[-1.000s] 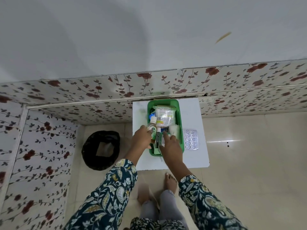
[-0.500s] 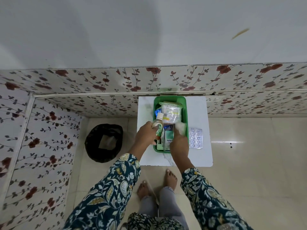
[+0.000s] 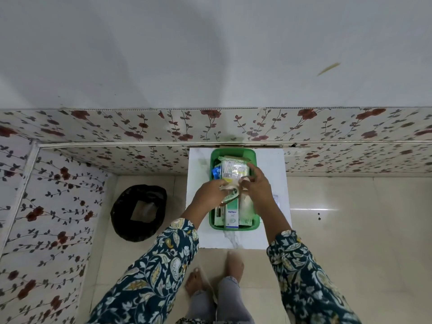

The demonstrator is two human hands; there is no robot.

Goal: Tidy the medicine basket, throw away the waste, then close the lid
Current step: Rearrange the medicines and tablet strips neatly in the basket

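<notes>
A green medicine basket stands on a small white table against the wall. Inside lie a clear packet of cotton swabs, a white box with blue print, other boxes and a white cotton wad. My left hand holds a small clear bottle with a green label tilted above the basket's middle. My right hand hovers right beside it, fingers spread at the bottle's top. Whether the right fingers touch the bottle is unclear.
A black-lined waste bin with paper inside sits on the floor left of the table. A blister pack lies on the table, mostly hidden by my right forearm. Flower-patterned walls close in the back and left. My bare feet stand before the table.
My left hand has lifted the bottle and tipped it over the basket's middle. My right hand has risen from the boxes in the basket to the bottle's top.
</notes>
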